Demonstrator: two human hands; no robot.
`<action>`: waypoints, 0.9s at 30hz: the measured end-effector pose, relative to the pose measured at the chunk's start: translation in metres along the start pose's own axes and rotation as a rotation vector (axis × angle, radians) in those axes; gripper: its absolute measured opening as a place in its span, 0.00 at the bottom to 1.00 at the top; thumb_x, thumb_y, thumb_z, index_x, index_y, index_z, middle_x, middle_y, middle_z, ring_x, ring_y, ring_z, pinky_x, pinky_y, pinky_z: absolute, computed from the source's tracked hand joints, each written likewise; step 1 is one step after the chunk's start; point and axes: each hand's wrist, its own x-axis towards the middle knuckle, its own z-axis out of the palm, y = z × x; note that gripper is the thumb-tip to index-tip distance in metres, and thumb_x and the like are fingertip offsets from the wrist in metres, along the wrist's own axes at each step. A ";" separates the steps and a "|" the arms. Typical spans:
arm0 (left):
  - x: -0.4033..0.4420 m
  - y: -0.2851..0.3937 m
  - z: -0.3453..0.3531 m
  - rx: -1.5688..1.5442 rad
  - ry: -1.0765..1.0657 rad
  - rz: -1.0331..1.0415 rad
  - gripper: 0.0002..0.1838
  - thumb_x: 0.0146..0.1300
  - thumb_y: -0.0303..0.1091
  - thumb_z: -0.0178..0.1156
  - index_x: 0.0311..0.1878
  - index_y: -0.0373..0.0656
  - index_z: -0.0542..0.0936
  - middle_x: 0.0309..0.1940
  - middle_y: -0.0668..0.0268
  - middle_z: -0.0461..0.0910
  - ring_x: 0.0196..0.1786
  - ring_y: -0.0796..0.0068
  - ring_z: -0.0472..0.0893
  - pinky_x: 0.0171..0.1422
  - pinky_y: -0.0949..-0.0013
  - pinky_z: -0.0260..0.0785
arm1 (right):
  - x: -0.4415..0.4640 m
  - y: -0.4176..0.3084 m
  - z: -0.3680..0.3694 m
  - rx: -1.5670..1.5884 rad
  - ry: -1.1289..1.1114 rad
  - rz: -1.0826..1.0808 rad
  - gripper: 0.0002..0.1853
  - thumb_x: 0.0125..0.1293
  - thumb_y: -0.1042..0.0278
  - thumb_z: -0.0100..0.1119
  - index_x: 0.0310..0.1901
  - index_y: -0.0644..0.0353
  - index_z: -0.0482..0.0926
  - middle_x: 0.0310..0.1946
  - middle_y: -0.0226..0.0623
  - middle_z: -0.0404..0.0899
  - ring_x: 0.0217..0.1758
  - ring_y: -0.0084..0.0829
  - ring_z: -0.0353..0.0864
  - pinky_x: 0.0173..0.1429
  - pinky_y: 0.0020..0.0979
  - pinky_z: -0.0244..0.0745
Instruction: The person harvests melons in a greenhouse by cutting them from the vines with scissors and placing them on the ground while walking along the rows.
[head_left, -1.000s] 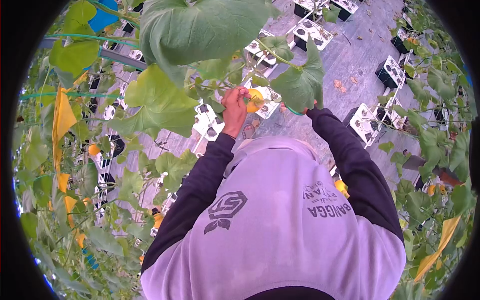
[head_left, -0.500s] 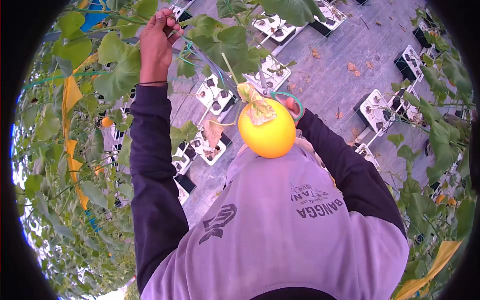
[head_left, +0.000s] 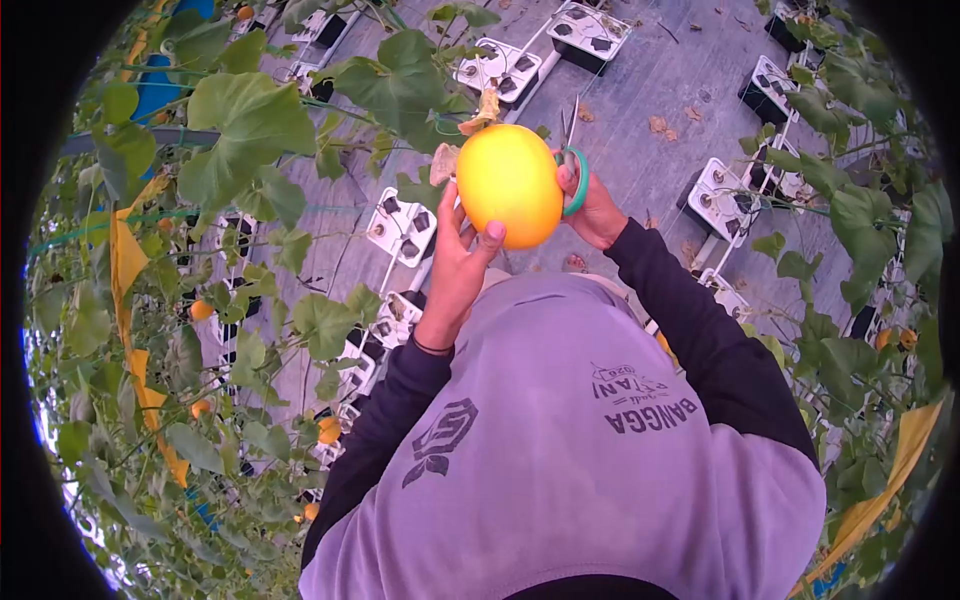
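A smooth yellow melon (head_left: pixel 510 187) is in front of my chest, with a dry, shrivelled leaf (head_left: pixel 482 113) at its top end. My left hand (head_left: pixel 463 262) cups its left and lower side, the thumb pressed on the skin. On the melon's other side, my right hand (head_left: pixel 597 208) grips a pair of scissors (head_left: pixel 575 180) by the green handles. The blades point up and away from me, slightly apart. Some right-hand fingers are hidden behind the melon and handles, so I cannot tell whether they also touch the fruit.
Leafy vines (head_left: pixel 250 120) with small orange fruits (head_left: pixel 201 310) crowd the left side, and more vines (head_left: pixel 865 215) stand at the right. White-topped planter boxes (head_left: pixel 402 226) line the grey floor covering (head_left: pixel 670 80). Yellow ribbons (head_left: pixel 125 260) hang among the plants.
My left hand has come down from the vine at upper left onto the melon. The melon has moved up and slightly left in view. The scissors stay in my right hand.
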 end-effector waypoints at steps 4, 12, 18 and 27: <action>0.036 -0.021 -0.037 -0.689 -0.054 -0.172 0.42 0.53 0.61 0.58 0.65 0.47 0.56 0.58 0.55 0.65 0.58 0.59 0.69 0.52 0.49 0.70 | 0.004 -0.051 0.051 -0.307 -0.128 -0.167 0.24 0.63 0.50 0.52 0.55 0.55 0.62 0.49 0.39 0.74 0.47 0.27 0.76 0.45 0.26 0.73; 0.036 -0.070 -0.090 -1.244 -0.364 0.045 0.54 0.41 0.80 0.46 0.67 0.53 0.53 0.62 0.55 0.60 0.59 0.42 0.66 0.44 0.37 0.69 | 0.013 -0.080 0.093 -0.668 -0.336 -0.009 0.27 0.64 0.50 0.51 0.58 0.60 0.64 0.36 0.33 0.75 0.33 0.20 0.73 0.37 0.23 0.72; 0.027 -0.102 -0.146 -1.336 -0.599 0.100 0.58 0.37 0.80 0.49 0.68 0.52 0.51 0.63 0.47 0.56 0.60 0.39 0.63 0.49 0.32 0.64 | 0.015 -0.056 0.109 -0.785 -0.619 0.232 0.28 0.64 0.50 0.52 0.59 0.59 0.63 0.29 0.28 0.69 0.29 0.19 0.69 0.35 0.23 0.70; -0.002 -0.129 -0.190 -1.168 -0.186 0.090 0.60 0.33 0.80 0.52 0.68 0.51 0.52 0.65 0.51 0.55 0.62 0.41 0.61 0.60 0.31 0.52 | 0.013 -0.010 0.151 -0.583 -0.590 0.564 0.28 0.67 0.44 0.40 0.56 0.62 0.64 0.27 0.29 0.70 0.25 0.22 0.74 0.30 0.24 0.74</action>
